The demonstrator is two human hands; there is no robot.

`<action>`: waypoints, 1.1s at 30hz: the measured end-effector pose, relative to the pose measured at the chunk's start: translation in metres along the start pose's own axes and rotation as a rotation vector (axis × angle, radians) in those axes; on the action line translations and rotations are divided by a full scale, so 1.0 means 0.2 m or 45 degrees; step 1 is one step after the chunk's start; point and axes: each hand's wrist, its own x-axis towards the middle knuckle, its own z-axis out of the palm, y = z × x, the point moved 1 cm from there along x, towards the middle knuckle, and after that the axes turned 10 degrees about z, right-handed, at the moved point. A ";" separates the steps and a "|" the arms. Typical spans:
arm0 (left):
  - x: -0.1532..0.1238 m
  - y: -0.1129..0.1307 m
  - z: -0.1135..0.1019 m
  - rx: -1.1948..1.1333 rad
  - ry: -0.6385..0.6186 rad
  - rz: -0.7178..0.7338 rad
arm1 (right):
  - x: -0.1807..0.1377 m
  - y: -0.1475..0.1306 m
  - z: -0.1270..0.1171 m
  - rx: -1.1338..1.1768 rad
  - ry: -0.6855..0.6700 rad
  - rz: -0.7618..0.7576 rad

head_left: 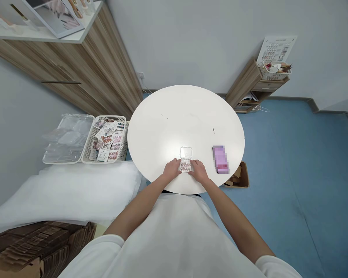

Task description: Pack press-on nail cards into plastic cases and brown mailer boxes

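A small clear hinged case (186, 153) lies open near the front edge of the round white table (176, 119). Its lid is folded back away from me, and its near half holds a set of press-on nails (185, 166). My left hand (172, 169) grips the case's left side with curled fingers. My right hand (199, 170) presses on its right side, fingers bent over the nail set. A purple phone (220, 159) lies flat on the table just right of my right hand.
A white basket (107, 139) full of nail-set cards and a tray of clear plastic cases (66, 139) sit at left, above a white padded surface (63, 193). A wooden cabinet (84, 65), a small shelf (249, 88), and cardboard boxes (237, 175) stand around.
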 end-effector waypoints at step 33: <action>-0.03 -0.07 0.05 -0.390 0.152 0.007 | -0.06 -0.07 0.07 0.384 0.003 0.295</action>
